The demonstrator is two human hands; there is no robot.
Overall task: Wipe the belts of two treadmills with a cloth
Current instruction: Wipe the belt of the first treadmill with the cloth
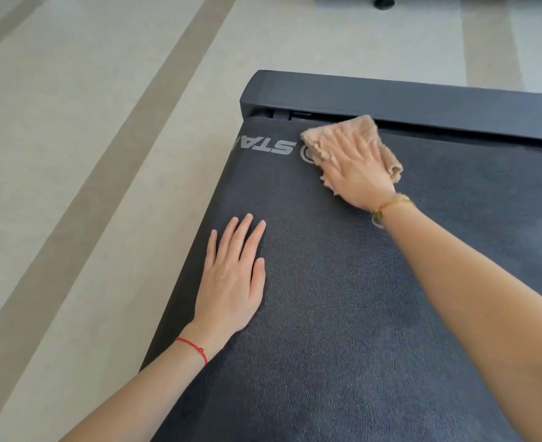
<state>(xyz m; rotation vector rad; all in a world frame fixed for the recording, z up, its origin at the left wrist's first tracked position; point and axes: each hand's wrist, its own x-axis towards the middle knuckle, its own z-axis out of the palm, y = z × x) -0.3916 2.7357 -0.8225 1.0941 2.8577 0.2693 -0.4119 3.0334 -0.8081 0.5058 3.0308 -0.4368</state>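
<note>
Bright, even, diffuse daylight; source direction not determinable. Only faint soft shadows under the left hand and beside the right hand on the belt. Mild sheen on the belt right of the right hand, no hard glare. Slight motion blur on the cloth and right fingers. Wide-angle bowing toward frame edges. Overall soft, compressed.

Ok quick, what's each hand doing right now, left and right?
Left hand: open, fingers straight, resting flat on the treadmill belt.
Right hand: open, fingers spread, pressing the tan cloth onto the belt.
</note>
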